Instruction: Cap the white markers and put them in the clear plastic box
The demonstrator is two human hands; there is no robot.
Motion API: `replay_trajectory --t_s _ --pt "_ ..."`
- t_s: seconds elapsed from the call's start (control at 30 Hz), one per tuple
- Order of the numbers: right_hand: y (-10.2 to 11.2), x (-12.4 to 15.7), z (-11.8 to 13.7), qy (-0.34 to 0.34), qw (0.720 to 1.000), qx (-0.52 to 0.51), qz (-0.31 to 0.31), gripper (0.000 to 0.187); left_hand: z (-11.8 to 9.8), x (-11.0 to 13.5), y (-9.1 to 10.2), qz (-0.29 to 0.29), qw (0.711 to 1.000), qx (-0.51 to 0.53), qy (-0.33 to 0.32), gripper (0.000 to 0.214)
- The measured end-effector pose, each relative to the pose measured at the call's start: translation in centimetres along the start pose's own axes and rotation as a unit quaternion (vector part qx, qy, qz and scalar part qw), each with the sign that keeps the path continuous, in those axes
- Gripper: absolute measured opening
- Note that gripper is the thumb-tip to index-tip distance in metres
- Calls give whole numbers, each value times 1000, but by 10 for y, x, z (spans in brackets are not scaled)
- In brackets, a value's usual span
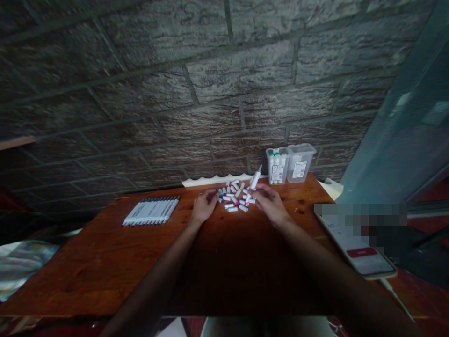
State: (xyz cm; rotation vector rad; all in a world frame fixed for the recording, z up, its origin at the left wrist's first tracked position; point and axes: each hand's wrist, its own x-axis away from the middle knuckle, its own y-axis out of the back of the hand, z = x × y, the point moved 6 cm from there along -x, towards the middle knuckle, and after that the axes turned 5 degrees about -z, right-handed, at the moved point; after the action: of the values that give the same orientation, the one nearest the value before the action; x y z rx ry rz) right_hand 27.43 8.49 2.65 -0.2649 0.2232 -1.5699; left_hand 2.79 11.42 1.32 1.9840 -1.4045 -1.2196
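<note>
My right hand point(271, 204) is closed around a white marker point(256, 179), held tilted with its reddish tip pointing up and no cap on that end. Between my hands lies a loose pile of white marker caps point(237, 193) with coloured ends, several of them overlapping. At the pile's left edge, my left hand point(204, 206) has its thumb and fingertips drawn together at a cap with a dark end, which the fingers partly hide. A row of white markers point(151, 211) lies side by side on the table to the left.
Against the brick wall stand two clear plastic boxes: one box point(277, 167) holds upright markers, and another box point(300, 164) is beside it. A phone point(365, 252) lies at the right edge of the wooden table point(210, 267), with a white cable point(394, 295) below it.
</note>
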Motion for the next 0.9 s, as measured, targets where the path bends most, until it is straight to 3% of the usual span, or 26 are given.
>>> replay_trajectory --t_s 0.07,0.17,0.37,0.67,0.8,0.9 --pt "0 1 1 -2 1000 2 1 41 -5 -16 -1 37 997 -61 7 34" --pt "-1 3 0 -3 1000 2 9 42 -20 -47 -2 44 994 -100 27 32" --pt "1 0 -5 -20 1000 -11 1 43 -41 -85 -27 119 971 -183 97 18" --pt "5 -4 -6 -27 999 -25 -21 45 -43 -88 -41 162 965 -184 91 10" --pt "4 -3 -2 -16 999 -28 -16 44 -50 -83 -23 137 980 -139 42 14" --pt "4 -1 6 0 999 -37 -15 42 -58 -55 -1 102 993 -51 -21 24"
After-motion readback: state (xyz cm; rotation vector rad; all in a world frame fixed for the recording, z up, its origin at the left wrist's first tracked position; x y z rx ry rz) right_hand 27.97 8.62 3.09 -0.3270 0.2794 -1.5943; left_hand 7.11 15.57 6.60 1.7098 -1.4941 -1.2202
